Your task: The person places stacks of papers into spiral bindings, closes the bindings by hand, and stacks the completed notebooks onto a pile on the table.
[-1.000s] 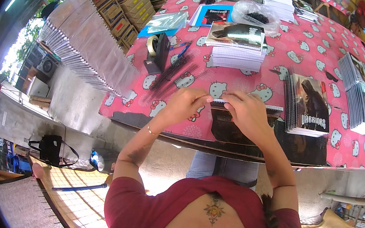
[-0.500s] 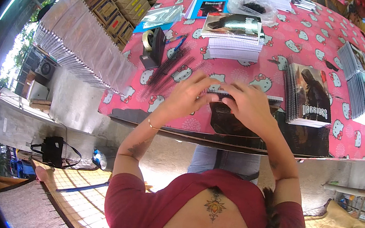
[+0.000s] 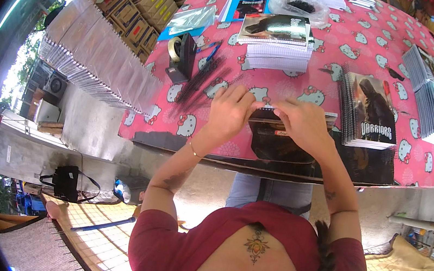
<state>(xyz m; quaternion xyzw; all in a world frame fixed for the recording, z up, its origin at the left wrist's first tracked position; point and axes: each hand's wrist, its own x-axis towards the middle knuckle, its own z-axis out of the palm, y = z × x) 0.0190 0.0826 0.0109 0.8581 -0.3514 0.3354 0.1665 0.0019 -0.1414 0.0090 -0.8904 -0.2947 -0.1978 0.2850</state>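
Note:
A dark-covered notebook (image 3: 281, 148) lies at the near edge of the table, with a pale strip of pages showing along its far edge. My left hand (image 3: 231, 110) is at its far left corner, thumb and fingers pinched together at the binding edge. Just to the right, my right hand (image 3: 305, 126) pinches the same edge, thumb toward me. My fingertips hide that part of the edge, so I cannot tell whether a coil is in it. Loose black spiral coils (image 3: 199, 86) lie left of my left hand.
Coil-bound notebooks (image 3: 372, 111) are stacked at right, with more stacks (image 3: 433, 112) beyond. Ahead stands a stack of page blocks (image 3: 278, 56). A tape dispenser (image 3: 183, 57) sits left, near a tall row of wrapped notebooks (image 3: 97, 48). A plastic bag (image 3: 320, 15) holds black pieces.
My fingertips, close together before, have spread slightly apart along the notebook's far edge. My fingers have shifted their grip, and more of the dark cover shows between my hands.

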